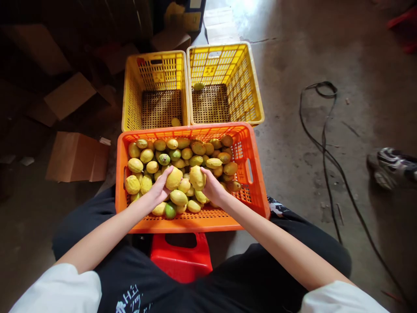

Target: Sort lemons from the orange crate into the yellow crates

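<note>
My left hand (pixel 162 188) is closed round a yellow lemon (pixel 174 178). A second, bumpy lemon (pixel 197 178) sits in my right hand (pixel 211 186), thumb on its side. Both hands are over the orange crate (pixel 192 226), which holds many more lemons, mostly yellow with a few green, such as the green lemon (pixel 170 211) near the front. Behind it stand two yellow crates side by side. In the left yellow crate (pixel 130 93) lies one yellow lemon (pixel 176 122); in the right yellow crate (pixel 241 82) lies one greenish fruit (pixel 198 86).
A red plastic stool (pixel 182 261) is between my legs, under the orange crate's front edge. Opened cardboard boxes (pixel 78 156) lie at the left. A black cable (pixel 325 148) loops over the concrete floor at the right, near another person's shoe (pixel 389 167).
</note>
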`<state>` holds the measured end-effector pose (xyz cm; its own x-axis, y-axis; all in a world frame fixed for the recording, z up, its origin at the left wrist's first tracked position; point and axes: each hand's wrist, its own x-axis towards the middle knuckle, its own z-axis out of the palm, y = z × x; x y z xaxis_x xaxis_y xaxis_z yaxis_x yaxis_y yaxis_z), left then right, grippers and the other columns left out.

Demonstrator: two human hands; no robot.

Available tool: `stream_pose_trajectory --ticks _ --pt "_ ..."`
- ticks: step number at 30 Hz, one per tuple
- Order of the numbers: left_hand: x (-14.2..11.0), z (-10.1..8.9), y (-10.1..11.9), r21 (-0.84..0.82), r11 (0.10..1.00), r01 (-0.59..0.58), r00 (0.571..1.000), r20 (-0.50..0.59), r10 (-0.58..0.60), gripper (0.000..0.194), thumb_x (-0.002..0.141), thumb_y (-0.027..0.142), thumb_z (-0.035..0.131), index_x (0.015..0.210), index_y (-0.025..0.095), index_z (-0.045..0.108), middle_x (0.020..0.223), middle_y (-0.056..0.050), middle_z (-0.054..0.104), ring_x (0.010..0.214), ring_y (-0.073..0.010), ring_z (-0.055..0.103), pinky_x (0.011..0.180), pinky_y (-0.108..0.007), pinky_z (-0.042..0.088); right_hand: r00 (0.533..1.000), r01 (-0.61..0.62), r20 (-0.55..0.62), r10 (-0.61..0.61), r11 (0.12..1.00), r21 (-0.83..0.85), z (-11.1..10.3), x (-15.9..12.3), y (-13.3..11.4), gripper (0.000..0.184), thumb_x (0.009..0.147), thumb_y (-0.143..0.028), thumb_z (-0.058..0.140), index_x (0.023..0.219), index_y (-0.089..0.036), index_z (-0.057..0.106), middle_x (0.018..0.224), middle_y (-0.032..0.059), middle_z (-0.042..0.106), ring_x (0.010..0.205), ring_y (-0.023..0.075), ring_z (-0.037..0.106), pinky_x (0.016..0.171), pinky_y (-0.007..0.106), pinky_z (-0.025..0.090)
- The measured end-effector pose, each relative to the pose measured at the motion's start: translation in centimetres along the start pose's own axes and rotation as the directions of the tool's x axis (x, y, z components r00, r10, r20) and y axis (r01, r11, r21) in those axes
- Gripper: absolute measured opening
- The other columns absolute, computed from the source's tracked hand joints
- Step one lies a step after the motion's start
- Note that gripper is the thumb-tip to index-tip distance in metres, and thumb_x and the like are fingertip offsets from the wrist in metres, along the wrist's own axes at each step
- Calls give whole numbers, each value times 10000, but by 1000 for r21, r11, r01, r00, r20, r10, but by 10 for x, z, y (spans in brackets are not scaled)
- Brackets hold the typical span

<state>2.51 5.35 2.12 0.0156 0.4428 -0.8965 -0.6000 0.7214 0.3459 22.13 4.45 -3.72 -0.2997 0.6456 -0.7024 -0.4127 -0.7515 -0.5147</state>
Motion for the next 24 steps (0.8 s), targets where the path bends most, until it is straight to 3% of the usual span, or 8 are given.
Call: stream_pose_trajectory --ticks 5,10,14,19,24 --pt "-1 0 5 15 1000 10 999 -39 -10 186 1038 318 872 1111 209 740 950 -78 856 778 -222 848 625 -263 700 999 -40 -2 40 999 17 -3 -1 -3 422 828 -654 885 1010 -299 747 913 41 831 983 327 845 824 420 704" --pt "-2 -1 8 25 999 34 999 -19 -34 185 1053 324 845 1129 211 719 979 -92 849 742 -223 848 577 -270 704 999 -2 -38 4 999 54 -4 -5 -3 500 751 -585 1025 1066 -310 751 934 -11 814 835 231 798 760 340 670" --pt "-1 -4 5 36 999 0 1000 -1 0 240 978 227 915 1125 277 732 967 -53 806 844 -218 846 626 -250 715 997 43 -71 -38 997 68 -4 -8 -4 554 647 -562 1116 944 -292 734 920 0 821 846 208 767 750 302 641" --pt "0 -9 3 42 999 -28 1000 -8 29 363 891 230 986 1151 290 740 1066 -62 845 1136 -313 829 804 -317 746 996 60 -71 -56 997 44 -7 -7 -5 435 765 -614 1006 900 -285 756 893 34 832 925 273 802 845 382 671" --pt "-5 -11 8 -16 999 -28 997 -75 26 117 1059 250 796 1040 262 682 894 -30 755 937 -250 830 814 -332 751 997 13 -80 -7 998 66 -9 -7 -7 409 804 -625 954 901 -302 723 846 48 811 975 314 819 864 428 692"
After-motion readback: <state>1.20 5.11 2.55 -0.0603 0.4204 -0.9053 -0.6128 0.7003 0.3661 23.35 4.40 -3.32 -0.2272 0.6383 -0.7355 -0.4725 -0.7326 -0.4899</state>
